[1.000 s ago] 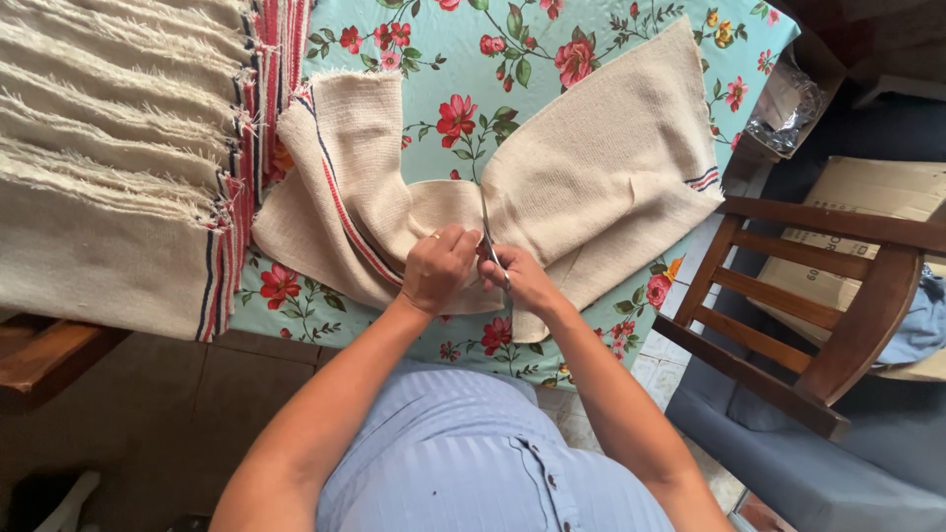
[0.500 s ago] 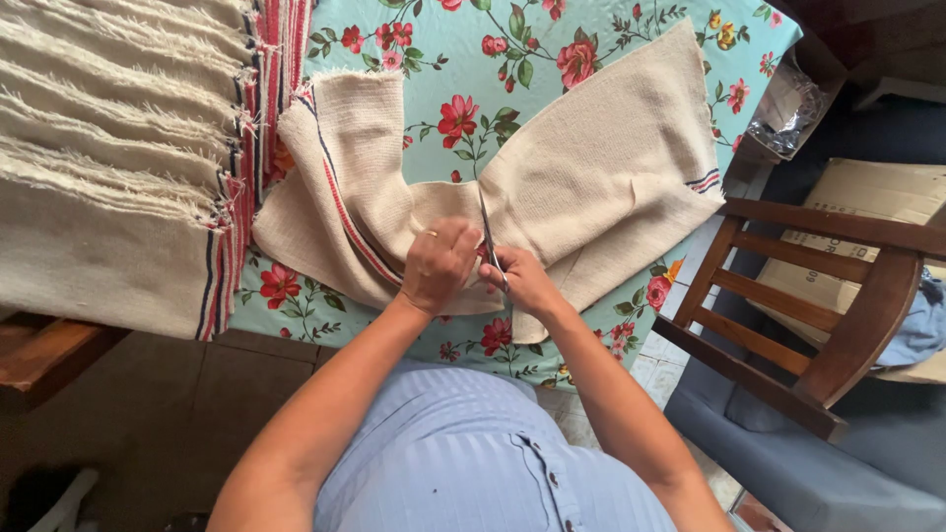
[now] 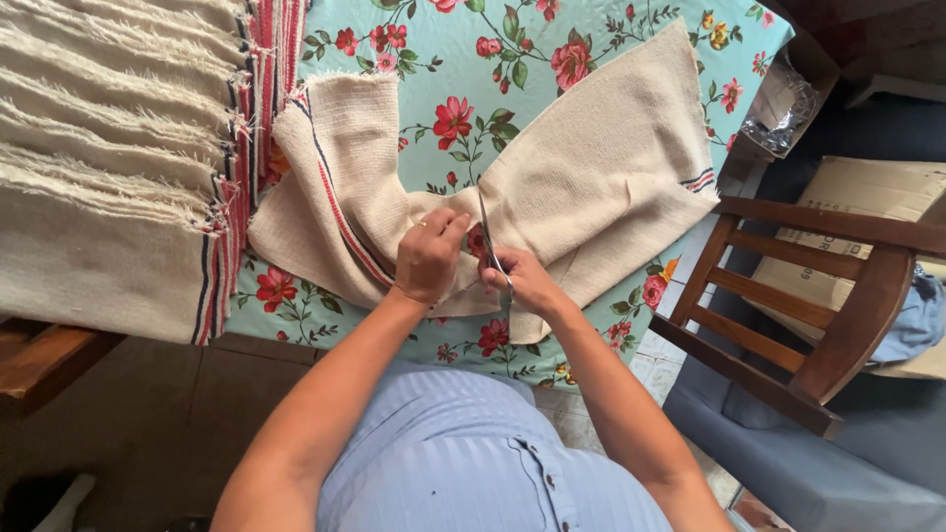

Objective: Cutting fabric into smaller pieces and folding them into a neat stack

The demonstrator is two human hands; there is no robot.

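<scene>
Scissors [image 3: 490,241] sit in the right hand [image 3: 527,283], fingers closed through the handles, blades up the cut. Left hand [image 3: 430,258] pinches the cream cloth [image 3: 591,187] taut on the floral tablecloth [image 3: 473,59], steadying the cut line.

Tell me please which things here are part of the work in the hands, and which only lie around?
In use:
- left hand, holding down the cloth
- right hand, holding scissors
- flowered tablecloth under the cloth

Only lying around:
- stack of folded cloths
- wooden chair
- cardboard box
- clear plastic bag
</scene>
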